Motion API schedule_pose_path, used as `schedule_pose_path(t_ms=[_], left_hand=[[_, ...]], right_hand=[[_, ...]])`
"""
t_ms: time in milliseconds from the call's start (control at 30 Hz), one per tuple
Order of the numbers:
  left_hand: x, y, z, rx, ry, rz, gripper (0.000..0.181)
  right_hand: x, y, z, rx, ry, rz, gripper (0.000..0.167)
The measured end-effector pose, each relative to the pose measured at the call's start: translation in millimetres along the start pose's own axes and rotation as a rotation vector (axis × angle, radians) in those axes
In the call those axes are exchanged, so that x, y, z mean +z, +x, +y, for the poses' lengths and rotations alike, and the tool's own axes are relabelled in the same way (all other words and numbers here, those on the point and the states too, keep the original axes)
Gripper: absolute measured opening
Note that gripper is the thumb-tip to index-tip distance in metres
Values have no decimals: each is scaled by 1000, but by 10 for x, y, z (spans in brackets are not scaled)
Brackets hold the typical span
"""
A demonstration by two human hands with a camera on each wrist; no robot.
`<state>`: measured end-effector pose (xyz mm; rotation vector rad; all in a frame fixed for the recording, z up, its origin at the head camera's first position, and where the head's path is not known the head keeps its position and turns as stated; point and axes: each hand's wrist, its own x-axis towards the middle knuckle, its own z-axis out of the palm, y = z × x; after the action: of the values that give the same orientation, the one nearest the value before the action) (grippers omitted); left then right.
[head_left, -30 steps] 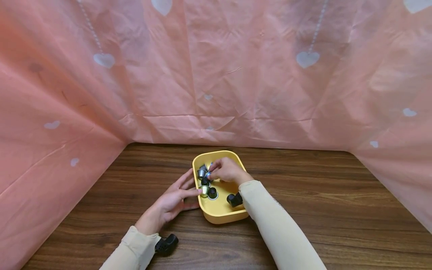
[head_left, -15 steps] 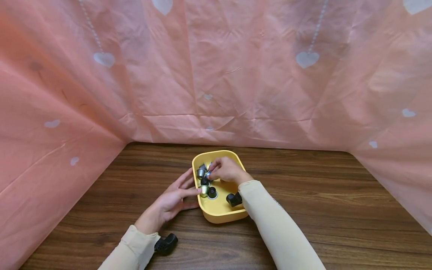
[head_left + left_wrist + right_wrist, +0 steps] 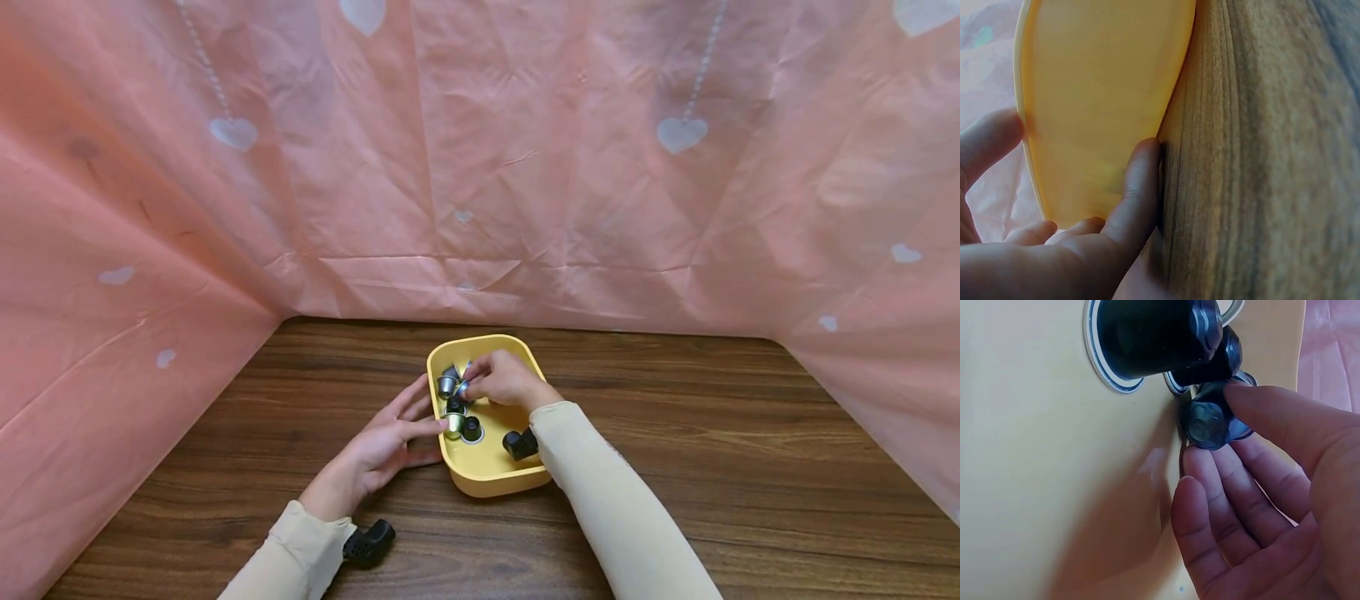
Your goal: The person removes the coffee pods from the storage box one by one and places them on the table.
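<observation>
A yellow box point(image 3: 491, 478) holds several coffee capsules along its left side. My left hand point(image 3: 382, 442) grips the box's left wall, its thumb over the rim and its fingers spread along the outside; the left wrist view shows the hand point(image 3: 1085, 250) against the yellow wall point(image 3: 1097, 94). Inside the box, my right hand point(image 3: 510, 379) pinches a capsule. In the right wrist view the hand point(image 3: 1260, 500) has its thumb on this dark bluish capsule point(image 3: 1207, 422), fingertips beneath it. A larger-looking dark capsule point(image 3: 1147, 337) stands close by.
A gold capsule point(image 3: 454, 424), a dark capsule point(image 3: 472, 429) and a silver capsule point(image 3: 447, 386) sit in the box. The brown wood-grain table point(image 3: 712, 417) surrounds it. Pink sheeting point(image 3: 570, 192) with pale hearts rises behind and at both sides. A black wrist camera point(image 3: 370, 543) is on the left wrist.
</observation>
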<state>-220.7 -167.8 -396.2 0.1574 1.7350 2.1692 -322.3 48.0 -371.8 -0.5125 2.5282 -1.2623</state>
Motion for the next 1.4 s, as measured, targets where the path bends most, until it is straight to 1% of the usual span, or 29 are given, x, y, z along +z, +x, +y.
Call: schedule_pose_path(t_ms=[67,167,333,600,800,1033,1133,1400], left_hand=[[2,0,2,2,2,-3,94],[4,0,5,4,2,-7,95],[-3,9,0,-9,7,1,93],[-3,11,4,-11,2,1,93],[-6,11,2,-13,0,0,93],[-4,11,1,-10,6,-4,93],[0,14,-4,-13,4,3,93],[-1,11,-20,-8,13,2,93]], right_hand=[[2,0,-4,0,7,9,26],[5,-1,-21,8,48,23,31],[10,1,-51,-4,90,44,37],[7,3,-77,-22,102,51,39],[8,10,-70,-31,113,56,37],[3,6,-88,-80,115,85,32],[2,8,-91,-95,120,87,34],[7,13,-75,-100,134,75,38]])
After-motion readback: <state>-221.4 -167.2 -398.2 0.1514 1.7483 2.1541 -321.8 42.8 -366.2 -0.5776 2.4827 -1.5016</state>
